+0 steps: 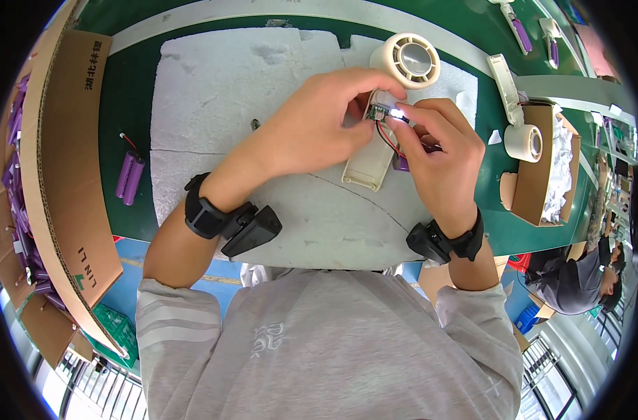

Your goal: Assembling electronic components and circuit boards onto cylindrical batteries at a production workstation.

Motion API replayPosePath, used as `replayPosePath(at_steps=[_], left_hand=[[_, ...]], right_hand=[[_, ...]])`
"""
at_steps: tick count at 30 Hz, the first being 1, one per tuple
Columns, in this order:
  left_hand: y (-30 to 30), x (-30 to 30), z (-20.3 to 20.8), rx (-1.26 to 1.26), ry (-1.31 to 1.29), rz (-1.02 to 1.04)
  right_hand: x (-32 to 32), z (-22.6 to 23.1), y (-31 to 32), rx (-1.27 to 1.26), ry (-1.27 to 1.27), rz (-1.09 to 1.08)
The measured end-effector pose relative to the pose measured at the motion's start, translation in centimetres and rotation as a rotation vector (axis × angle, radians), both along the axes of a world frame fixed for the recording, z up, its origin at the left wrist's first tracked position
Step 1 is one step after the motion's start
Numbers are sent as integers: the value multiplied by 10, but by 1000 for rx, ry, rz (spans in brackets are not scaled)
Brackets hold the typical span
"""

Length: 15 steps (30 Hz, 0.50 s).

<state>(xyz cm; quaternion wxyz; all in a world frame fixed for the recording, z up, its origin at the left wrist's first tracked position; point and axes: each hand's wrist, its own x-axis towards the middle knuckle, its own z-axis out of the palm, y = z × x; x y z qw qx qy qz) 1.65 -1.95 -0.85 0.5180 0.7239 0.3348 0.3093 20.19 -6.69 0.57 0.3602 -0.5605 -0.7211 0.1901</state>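
My left hand (326,115) is closed, its thumb and fingers gripping a small green circuit board (378,113) at the neck of a cream handheld fan (408,61). A bright white light shines at the board's right edge. There my right hand (441,143) pinches, its fingertips meeting on something too small to make out. Red and black wires (389,140) run down from the board. Below them lies the fan's opened cream handle shell (367,166). Part of a purple battery (401,163) shows beside it, mostly covered by my right hand.
White foam (221,91) covers the green table. A purple battery pack (130,178) lies left, by a cardboard box (70,161) of more packs. At right are another opened fan (523,142) and a small carton (543,178) with white pieces. A person (574,280) sits far right.
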Motion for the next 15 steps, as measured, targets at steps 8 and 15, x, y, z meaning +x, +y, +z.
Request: replayPosePath(at_steps=[8, 15], left_hand=[[5, -1, 0, -205, -37, -27], [5, 0, 1, -219, -16, -11]], right_hand=[[-4, -1, 3, 34, -22, -18], [-4, 0, 3, 74, -73, -22]])
